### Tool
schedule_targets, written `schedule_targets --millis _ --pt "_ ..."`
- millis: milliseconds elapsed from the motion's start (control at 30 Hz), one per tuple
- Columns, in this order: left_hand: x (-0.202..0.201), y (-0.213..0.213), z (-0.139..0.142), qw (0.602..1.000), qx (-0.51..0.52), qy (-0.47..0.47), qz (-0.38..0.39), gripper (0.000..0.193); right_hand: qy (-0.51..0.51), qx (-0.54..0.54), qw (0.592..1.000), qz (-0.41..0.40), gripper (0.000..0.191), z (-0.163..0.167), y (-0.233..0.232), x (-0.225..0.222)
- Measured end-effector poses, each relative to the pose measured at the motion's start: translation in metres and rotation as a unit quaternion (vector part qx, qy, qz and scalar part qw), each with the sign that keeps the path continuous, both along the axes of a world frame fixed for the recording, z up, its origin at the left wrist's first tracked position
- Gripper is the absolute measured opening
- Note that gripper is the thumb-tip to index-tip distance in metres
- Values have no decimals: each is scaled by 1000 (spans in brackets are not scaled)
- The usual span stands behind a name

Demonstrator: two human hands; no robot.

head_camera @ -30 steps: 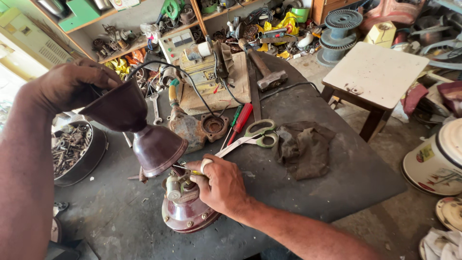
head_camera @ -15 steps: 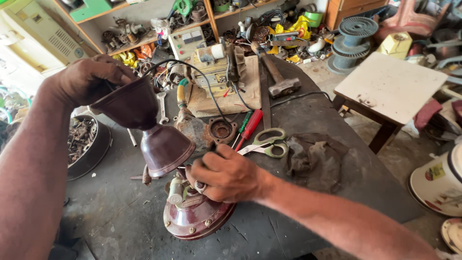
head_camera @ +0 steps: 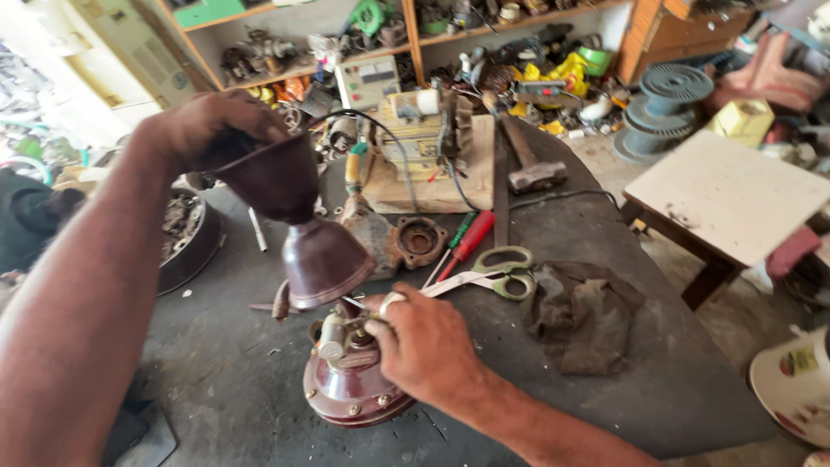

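Cluttered dark workbench [head_camera: 605, 285]: left hand [head_camera: 216, 130] gripping maroon canopy cups [head_camera: 303, 225], lifting them clear; right hand [head_camera: 428, 346] pinching wiring atop fan motor housing [head_camera: 354, 393], near scissors [head_camera: 493, 272]

Two screwdrivers [head_camera: 467, 242], one scissors [head_camera: 493, 272], one hammer [head_camera: 527, 164]

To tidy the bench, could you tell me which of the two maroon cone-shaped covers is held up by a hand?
The upper, darker cone, gripped by the left hand; the lower cone hangs below it, untouched.
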State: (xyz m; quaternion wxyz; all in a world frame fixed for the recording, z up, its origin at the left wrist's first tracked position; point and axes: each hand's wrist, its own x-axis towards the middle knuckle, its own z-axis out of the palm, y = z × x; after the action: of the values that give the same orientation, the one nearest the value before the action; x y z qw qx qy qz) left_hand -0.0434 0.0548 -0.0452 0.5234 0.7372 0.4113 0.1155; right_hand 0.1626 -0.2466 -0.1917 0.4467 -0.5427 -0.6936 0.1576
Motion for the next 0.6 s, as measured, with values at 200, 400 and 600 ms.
schedule_targets --millis 200,400,600 --pt "7 -4 0 1000 -22 -14 -4 38 -226 200 953 0 27 -2 2 12" --pt "6 -2 -3 999 -18 -13 23 37 -321 307 894 59 29 8 14 32" --pt "11 2 -4 999 -20 -25 -1 41 -428 402 799 132 19 23 38 49"
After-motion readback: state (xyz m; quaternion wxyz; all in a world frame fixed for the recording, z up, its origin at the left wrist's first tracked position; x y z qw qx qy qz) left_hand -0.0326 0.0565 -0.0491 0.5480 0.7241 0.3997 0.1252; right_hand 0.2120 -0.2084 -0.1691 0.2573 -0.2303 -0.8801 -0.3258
